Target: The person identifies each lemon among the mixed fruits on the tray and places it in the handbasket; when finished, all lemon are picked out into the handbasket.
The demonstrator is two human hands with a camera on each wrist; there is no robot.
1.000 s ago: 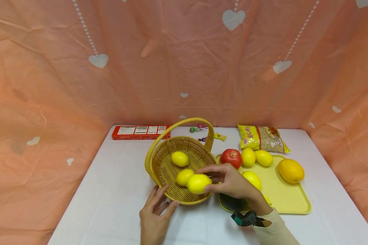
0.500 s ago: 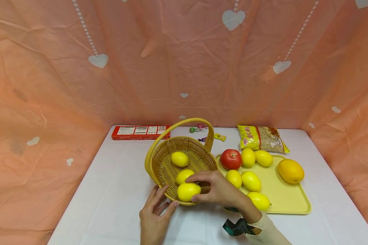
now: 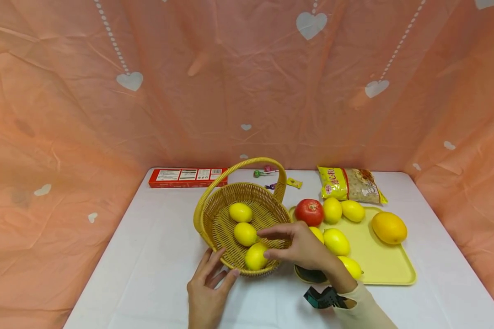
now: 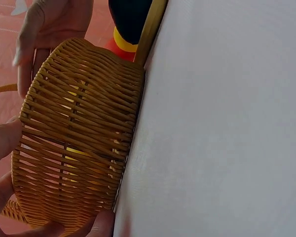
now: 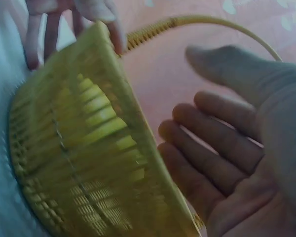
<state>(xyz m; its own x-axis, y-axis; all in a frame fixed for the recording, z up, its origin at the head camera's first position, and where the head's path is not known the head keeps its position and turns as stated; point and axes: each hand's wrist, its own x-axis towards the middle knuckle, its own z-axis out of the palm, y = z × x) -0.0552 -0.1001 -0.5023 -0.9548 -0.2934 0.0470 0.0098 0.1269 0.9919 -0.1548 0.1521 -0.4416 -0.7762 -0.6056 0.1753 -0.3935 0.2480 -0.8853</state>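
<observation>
A woven yellow basket (image 3: 200, 218) with an arched handle stands mid-table and holds three lemons. The nearest lemon (image 3: 255, 257) lies against the basket's front wall. My right hand (image 3: 299, 246) hovers just right of that lemon, over the rim. Its fingers are relaxed and its palm (image 5: 237, 163) is empty in the right wrist view. My left hand (image 3: 207, 285) lies on the table with straight fingers touching the basket's near wall (image 4: 74, 138). The other two lemons (image 3: 245, 233) (image 3: 240, 212) lie farther back.
A yellow tray (image 3: 384, 267) right of the basket carries several lemons (image 3: 336, 241), a red round fruit (image 3: 309, 212) and an orange fruit (image 3: 389, 227). At the back lie a snack bag (image 3: 350, 184), a red box (image 3: 188, 177) and small candies (image 3: 271, 173). Pink cloth walls surround the table.
My right hand carried a lemon from the tray side down into the basket's front, let it go and opened. The left hand stayed against the basket.
</observation>
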